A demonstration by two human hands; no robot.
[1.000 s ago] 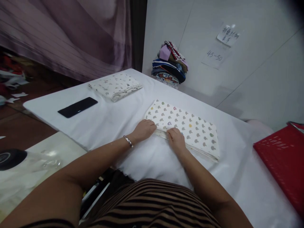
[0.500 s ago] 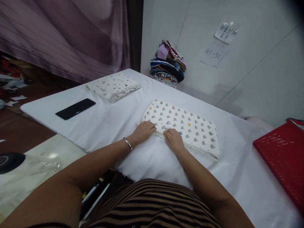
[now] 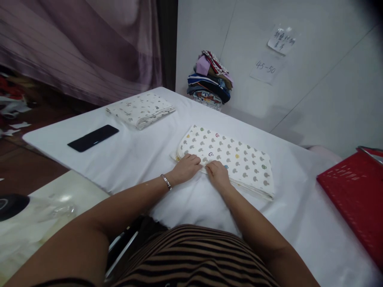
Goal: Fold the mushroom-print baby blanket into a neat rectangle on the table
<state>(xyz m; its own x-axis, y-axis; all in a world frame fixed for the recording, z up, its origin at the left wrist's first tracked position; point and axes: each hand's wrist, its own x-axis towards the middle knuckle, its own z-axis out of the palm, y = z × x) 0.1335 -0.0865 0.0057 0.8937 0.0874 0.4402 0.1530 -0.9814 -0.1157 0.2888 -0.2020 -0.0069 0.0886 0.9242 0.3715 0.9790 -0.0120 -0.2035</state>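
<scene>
A folded white cloth (image 3: 243, 157) printed with grey, yellow, green and blue mushroom-like shapes lies on the white-covered table (image 3: 143, 151) in front of me. At its near edge, left of the middle, my left hand (image 3: 186, 168) has its fingers curled over the layers. Close beside it my right hand (image 3: 218, 175) pinches the same edge, thumb towards the left hand. A small gap separates the two hands. Lower layers stick out at the cloth's left corner. The fingertips are partly hidden.
Another folded patterned cloth (image 3: 140, 109) lies at the far left, with a black phone (image 3: 93, 138) nearer me. A red bag-like item (image 3: 353, 191) sits at the right edge. Stacked folded textiles (image 3: 209, 81) stand by the wall beyond the table. Clear plastic (image 3: 56, 209) lies at lower left.
My left hand has slid to the right along the near edge, closer to my right hand. More of the lower layers shows at the left corner. My right hand has barely moved.
</scene>
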